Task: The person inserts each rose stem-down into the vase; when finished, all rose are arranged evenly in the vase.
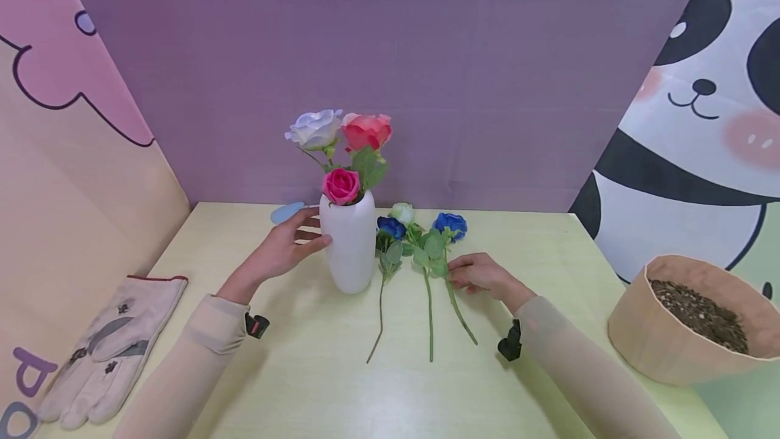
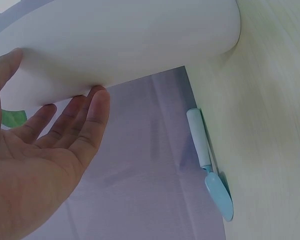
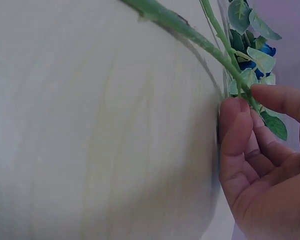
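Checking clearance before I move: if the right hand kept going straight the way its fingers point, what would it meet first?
The right hand points left, fingertips already at the stem of the rightmost blue rose. Beyond it likely come the other two stems, then the white vase; depth is uncertain.

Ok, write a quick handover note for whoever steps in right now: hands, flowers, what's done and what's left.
Left hand: open, fingers resting against the white ceramic vase.
Right hand: pinching the stem of the rightmost blue artificial rose, which lies on the pale yellow table.
Done: lavender, coral and magenta roses stand in the vase.
Left: three stems on the table, two blue, one pale white-green.
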`<state>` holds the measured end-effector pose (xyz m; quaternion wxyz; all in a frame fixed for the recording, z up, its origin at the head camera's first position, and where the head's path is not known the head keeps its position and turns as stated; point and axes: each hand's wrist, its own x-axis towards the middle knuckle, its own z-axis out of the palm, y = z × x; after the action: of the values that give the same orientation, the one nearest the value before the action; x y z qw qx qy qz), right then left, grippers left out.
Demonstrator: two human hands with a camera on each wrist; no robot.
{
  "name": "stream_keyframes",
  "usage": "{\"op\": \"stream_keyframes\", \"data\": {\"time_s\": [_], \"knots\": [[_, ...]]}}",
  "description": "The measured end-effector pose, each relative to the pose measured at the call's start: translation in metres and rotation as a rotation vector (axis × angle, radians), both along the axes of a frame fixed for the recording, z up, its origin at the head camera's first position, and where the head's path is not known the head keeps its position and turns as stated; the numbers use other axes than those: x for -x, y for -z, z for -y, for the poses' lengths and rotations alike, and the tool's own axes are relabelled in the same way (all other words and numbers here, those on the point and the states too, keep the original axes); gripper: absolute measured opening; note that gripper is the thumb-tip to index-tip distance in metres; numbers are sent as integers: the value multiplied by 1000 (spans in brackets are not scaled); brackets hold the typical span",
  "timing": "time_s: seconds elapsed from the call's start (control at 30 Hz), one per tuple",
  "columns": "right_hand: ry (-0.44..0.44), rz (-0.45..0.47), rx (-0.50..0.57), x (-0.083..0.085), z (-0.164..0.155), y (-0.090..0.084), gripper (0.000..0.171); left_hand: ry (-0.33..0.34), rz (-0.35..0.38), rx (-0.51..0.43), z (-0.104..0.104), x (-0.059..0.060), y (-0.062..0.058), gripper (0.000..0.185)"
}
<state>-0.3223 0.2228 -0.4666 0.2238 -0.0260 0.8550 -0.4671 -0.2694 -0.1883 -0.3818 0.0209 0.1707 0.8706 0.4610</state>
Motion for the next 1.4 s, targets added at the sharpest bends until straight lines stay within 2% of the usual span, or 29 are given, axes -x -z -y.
{"op": "stream_keyframes", "data": {"time_s": [0.03,0.37,0.77,1.4], "knots": [[-1,3,4,-3,1,-4,42,1,0,1,0,0,0,70],[1,5,37,-1,0,-3,42,0,3,-4,0,-1,0,70],[23,-29,20,-3,-5,-10,39,-1,4,0,1,1,1,70],[98,-106,102,-2,-10,-32,45,-1,7,2,0,-1,-1,71]]}}
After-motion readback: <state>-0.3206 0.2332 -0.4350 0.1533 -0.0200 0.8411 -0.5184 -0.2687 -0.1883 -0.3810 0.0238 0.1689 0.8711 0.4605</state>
